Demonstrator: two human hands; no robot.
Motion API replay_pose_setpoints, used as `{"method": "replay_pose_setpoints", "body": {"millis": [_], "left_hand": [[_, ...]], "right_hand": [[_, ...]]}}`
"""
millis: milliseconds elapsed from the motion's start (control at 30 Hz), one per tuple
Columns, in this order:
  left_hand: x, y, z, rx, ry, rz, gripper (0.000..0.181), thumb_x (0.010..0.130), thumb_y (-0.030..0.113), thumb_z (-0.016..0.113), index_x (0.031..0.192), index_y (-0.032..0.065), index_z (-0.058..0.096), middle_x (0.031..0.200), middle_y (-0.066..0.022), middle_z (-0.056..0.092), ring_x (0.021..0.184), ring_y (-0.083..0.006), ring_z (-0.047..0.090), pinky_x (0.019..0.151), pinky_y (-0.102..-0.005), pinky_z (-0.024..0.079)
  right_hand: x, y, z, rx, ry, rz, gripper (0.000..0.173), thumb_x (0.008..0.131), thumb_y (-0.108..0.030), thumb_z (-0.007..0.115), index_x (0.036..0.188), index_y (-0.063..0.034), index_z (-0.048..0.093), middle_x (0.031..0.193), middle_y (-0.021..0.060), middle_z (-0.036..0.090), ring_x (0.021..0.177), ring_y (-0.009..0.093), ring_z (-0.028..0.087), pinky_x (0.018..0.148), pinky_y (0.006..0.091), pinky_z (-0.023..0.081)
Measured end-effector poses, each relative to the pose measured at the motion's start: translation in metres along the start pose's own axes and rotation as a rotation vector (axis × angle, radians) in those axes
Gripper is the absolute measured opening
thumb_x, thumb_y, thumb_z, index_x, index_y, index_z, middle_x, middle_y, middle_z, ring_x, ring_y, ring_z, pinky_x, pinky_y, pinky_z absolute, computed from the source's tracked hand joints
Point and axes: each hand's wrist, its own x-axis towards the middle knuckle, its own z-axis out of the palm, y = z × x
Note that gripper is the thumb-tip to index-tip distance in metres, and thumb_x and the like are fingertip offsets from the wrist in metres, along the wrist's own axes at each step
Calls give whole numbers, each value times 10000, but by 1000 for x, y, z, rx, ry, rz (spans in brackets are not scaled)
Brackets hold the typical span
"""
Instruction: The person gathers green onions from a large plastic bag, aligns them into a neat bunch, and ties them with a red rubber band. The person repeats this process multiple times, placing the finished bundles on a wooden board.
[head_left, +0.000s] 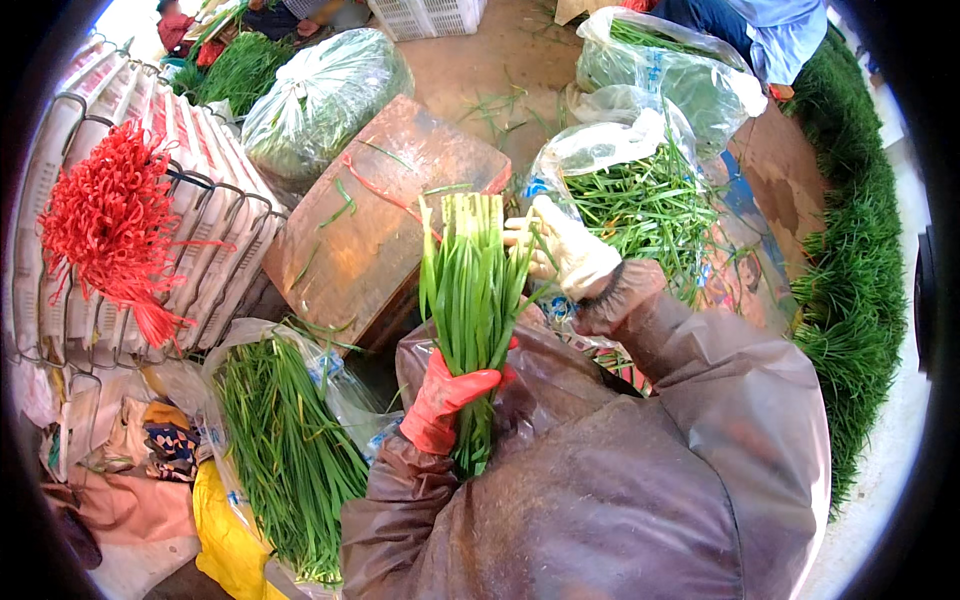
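Observation:
My left hand, in a red rubber glove, is closed around a bunch of long green leafy stalks, likely garlic chives. The pale cut ends point away from me and the leaves hang down over my lap. My right hand, in a whitish glove, is at the right of the pale ends, fingers bent beside a loose leaf; whether it pinches that leaf I cannot tell. Beyond the bunch lies a worn wooden block or box with a red tie and stray leaves on it.
Red ties hang on a wire rack of white crates at left. An open bag of greens lies at lower left, another at right. Filled plastic bags stand farther off. Greens line the right side. Other people sit at the top.

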Motion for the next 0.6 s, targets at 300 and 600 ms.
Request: {"method": "replay_pose_setpoints", "body": {"millis": [300, 600], "left_hand": [[-2, 19, 26, -667, -121, 51, 741, 812, 392, 664, 1374, 28, 346, 1345, -182, 446, 1163, -352, 506, 917, -398, 474], [-5, 10, 16, -278, 35, -45, 604, 736, 236, 690, 1257, 27, 469, 1120, -145, 588, 740, -182, 599, 599, -271, 481]], "right_hand": [[5, -3, 29, -71, -208, -176, 350, 921, -214, 536, 1207, -13, 545, 1014, 29, 623, 859, 102, 582, 742, 220, 457], [-16, -3, 49, -488, -14, -217, 385, 930, -261, 524, 1260, -65, 497, 1048, 7, 619, 801, 65, 555, 616, 195, 418]]}}
